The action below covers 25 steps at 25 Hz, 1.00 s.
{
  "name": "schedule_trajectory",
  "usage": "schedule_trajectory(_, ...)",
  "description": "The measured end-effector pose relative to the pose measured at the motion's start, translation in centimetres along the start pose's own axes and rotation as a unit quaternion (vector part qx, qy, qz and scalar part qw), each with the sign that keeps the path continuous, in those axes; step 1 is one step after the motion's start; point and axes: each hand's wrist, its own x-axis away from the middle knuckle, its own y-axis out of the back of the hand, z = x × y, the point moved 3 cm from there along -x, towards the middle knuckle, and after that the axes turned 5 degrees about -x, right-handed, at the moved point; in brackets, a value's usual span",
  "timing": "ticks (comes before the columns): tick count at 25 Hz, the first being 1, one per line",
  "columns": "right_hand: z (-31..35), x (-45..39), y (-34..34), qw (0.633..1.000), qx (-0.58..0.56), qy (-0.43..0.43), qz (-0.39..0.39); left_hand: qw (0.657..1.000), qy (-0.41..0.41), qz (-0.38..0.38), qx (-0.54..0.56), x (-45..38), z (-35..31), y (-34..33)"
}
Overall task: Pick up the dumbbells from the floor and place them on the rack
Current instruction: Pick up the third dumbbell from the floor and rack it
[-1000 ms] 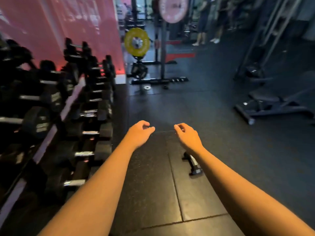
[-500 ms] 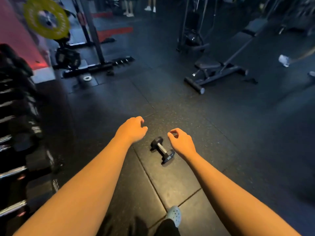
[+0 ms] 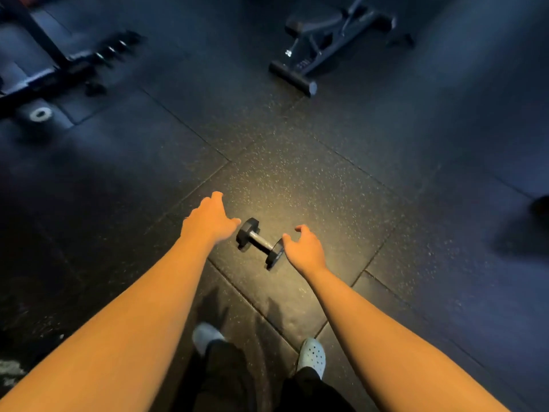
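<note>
A small black hex dumbbell (image 3: 259, 241) with a metal handle lies on the dark rubber floor, angled from upper left to lower right. My left hand (image 3: 208, 220) hovers just left of its far head, fingers apart and empty. My right hand (image 3: 304, 248) is beside its near head, fingers curled loosely open and holding nothing. Neither hand grips the dumbbell. The dumbbell rack is out of view.
A weight bench base (image 3: 312, 63) stands at the upper right. A squat rack foot with plate pegs (image 3: 59, 72) sits at the upper left, with a small white ring (image 3: 40, 114) on the floor near it. My feet in light clogs (image 3: 312, 355) are below the dumbbell.
My view has swung right and tilted down, away from the dumbbell rack. The dumbbell now lies between my hands, which have spread apart and lowered toward it.
</note>
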Motion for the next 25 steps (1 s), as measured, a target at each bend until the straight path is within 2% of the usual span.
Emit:
schedule_trajectory(5, -1.3, -7.1, -4.2, 0.994, -0.028, -0.101, -0.041, 0.998, 0.001, 0.067, 0.013, -11.6, 1.8, -2.4)
schedule_trajectory(10, -4.5, -16.8, -11.0, 0.976, -0.039, -0.199, -0.075, 0.997, -0.029, 0.068, -0.025, -25.3, 4.1, -7.1)
schedule_trajectory(18, -19.3, -36.1, -22.9, 0.954, -0.044, -0.276, -0.111, 0.993, -0.025, 0.097, -0.057, -42.9, 5.6, -29.0)
schedule_trajectory(22, -26.5, -40.8, -26.9, 0.924, -0.085, -0.343, -0.145, 0.993, -0.012, 0.109, -0.046, -47.4, 6.0, -38.4)
schedule_trajectory(25, -29.3, -42.1, -28.7, 0.897, -0.156, -0.371, -0.183, 0.993, 0.020, 0.112, -0.016, -49.3, 6.4, -42.0)
